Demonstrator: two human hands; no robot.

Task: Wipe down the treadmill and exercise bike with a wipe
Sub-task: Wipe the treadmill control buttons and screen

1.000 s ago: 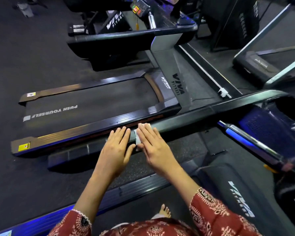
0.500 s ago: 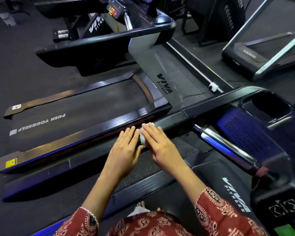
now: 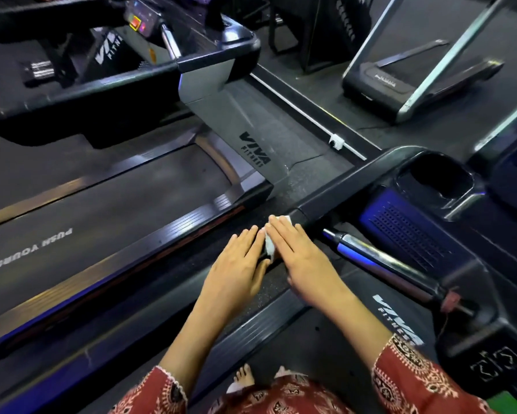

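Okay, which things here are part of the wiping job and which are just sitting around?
In the job:
- wipe
- left hand and right hand, both flat on it
- black handrail being wiped

Just around:
- neighbouring treadmill belt
- chrome grip bar
- cup holder
- machine at the far right

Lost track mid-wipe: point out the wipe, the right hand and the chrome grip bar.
wipe [image 3: 270, 248]: head view, white fold between the hands.
right hand [image 3: 303, 261]: head view, back of hand.
chrome grip bar [image 3: 370, 258]: head view, mid-shaft.

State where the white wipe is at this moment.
In the head view, the wipe lies at centre frame on the treadmill's black handrail, pressed under the right hand, beside the left hand.
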